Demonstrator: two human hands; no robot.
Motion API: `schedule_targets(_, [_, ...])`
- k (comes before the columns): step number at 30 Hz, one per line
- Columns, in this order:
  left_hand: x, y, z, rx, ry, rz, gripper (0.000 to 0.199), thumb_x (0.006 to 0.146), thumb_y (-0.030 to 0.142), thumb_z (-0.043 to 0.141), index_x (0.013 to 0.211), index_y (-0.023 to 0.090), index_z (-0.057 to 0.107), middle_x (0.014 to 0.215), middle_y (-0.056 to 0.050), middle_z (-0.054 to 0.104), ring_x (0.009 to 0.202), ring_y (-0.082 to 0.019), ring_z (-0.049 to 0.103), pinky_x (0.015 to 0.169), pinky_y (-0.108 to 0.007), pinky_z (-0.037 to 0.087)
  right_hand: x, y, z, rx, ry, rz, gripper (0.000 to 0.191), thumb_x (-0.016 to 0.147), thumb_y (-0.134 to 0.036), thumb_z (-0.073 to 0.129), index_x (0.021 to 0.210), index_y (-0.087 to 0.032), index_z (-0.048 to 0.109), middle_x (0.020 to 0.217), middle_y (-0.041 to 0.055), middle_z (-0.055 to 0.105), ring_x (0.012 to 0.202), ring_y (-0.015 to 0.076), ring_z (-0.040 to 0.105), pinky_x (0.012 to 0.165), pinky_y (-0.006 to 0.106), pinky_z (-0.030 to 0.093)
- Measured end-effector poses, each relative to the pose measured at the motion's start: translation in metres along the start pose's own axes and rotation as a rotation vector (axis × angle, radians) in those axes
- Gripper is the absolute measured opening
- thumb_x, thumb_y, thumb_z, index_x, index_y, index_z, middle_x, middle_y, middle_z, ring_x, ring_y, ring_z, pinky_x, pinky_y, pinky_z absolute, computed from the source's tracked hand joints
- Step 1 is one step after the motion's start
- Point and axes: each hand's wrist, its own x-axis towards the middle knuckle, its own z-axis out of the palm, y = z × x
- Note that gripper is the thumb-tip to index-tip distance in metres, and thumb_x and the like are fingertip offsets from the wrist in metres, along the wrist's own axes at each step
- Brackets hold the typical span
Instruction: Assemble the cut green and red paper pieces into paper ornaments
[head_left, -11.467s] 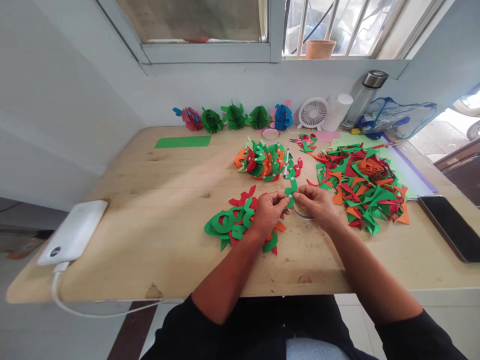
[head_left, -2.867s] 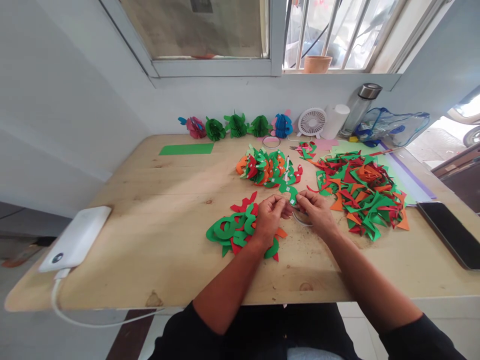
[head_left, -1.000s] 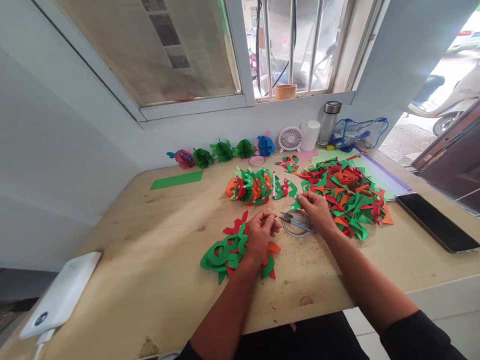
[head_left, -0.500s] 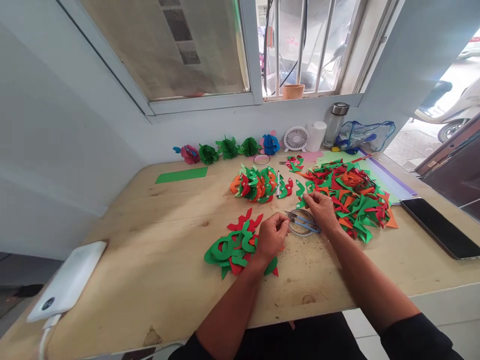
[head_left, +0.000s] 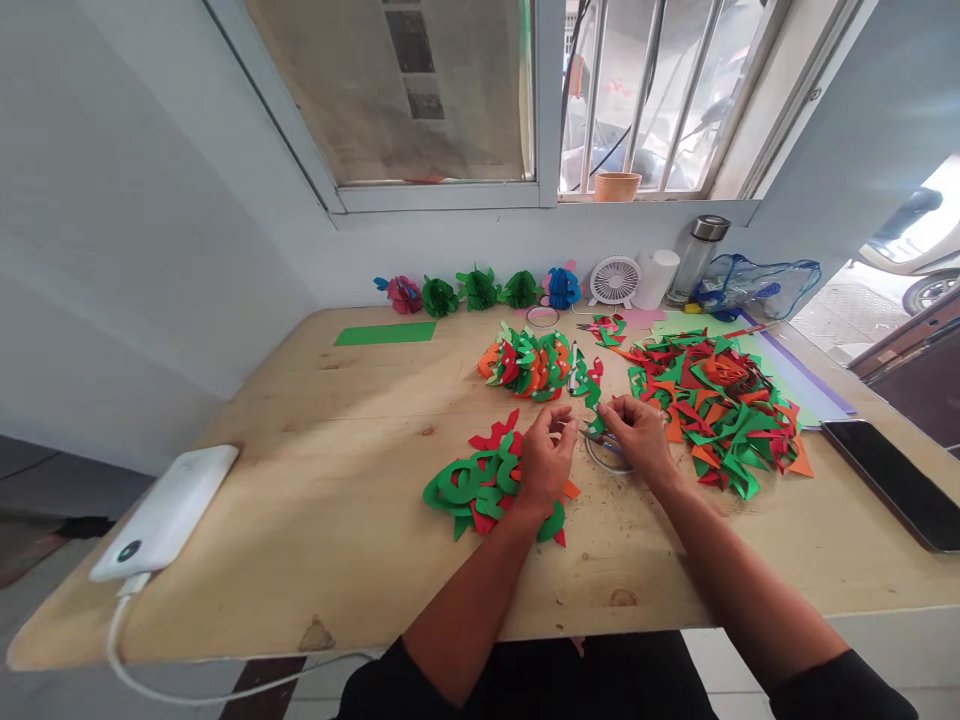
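Note:
My right hand pinches a green paper piece between thumb and fingertips, above a roll of tape that lies flat with scissors partly hidden under the hand. My left hand is just left of it, fingers curled together; whatever they hold is too small to name. Below and left of that hand lies a pile of green and red cut shapes. Behind the hands is a row of green, red and orange pieces, with a pen beside it.
A large heap of red, green and orange scraps is at the right, near a black phone. Folded paper figures, a small fan and a glass bottle stand at the back. A white power bank is far left.
The view has shifted. My right hand has moved left with the green piece, closer to my left hand and over the scissors.

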Motion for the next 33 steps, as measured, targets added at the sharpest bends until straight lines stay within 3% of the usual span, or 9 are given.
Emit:
schedule_targets(8, [0.003, 0.003, 0.000, -0.124, 0.076, -0.052, 0.021, 0.071, 0.030, 0.064, 0.086, 0.016, 0.058, 0.086, -0.006, 0.065, 0.082, -0.016, 0.062, 0.071, -0.028, 0.050, -0.017, -0.010, 0.015, -0.236, -0.043, -0.253, 0.026, 0.080, -0.039, 0.051, 0.063, -0.020, 0.053, 0.051, -0.0019, 0.050, 0.046, 0.0096, 0.039, 0.048, 0.023, 0.031])
schedule_targets(18, [0.005, 0.006, -0.001, -0.168, 0.118, -0.094, 0.020, 0.066, 0.029, 0.065, 0.079, 0.016, 0.056, 0.078, -0.004, 0.063, 0.077, -0.015, 0.063, 0.070, -0.028, 0.050, -0.018, -0.011, 0.016, -0.361, -0.107, -0.367, 0.026, 0.083, -0.035, 0.048, 0.062, -0.020, 0.051, 0.055, 0.0006, 0.051, 0.051, 0.0113, 0.044, 0.053, 0.024, 0.031])
schedule_targets(26, [0.004, 0.002, -0.001, -0.172, 0.092, -0.094, 0.020, 0.071, 0.029, 0.061, 0.085, 0.017, 0.054, 0.085, -0.006, 0.066, 0.080, -0.015, 0.064, 0.071, -0.028, 0.050, -0.018, -0.012, 0.013, -0.322, -0.153, -0.341, 0.024, 0.082, -0.033, 0.047, 0.063, -0.020, 0.053, 0.056, 0.0010, 0.053, 0.053, 0.0121, 0.045, 0.055, 0.024, 0.032])
schedule_targets(33, [-0.001, 0.009, 0.000, -0.149, 0.010, -0.013, 0.017, 0.073, 0.027, 0.060, 0.085, 0.016, 0.055, 0.085, -0.005, 0.065, 0.076, -0.014, 0.064, 0.067, -0.025, 0.050, -0.016, -0.016, 0.009, -0.167, -0.104, -0.199, 0.028, 0.082, -0.038, 0.045, 0.068, -0.018, 0.058, 0.052, -0.0012, 0.049, 0.049, 0.0101, 0.039, 0.049, 0.023, 0.031])
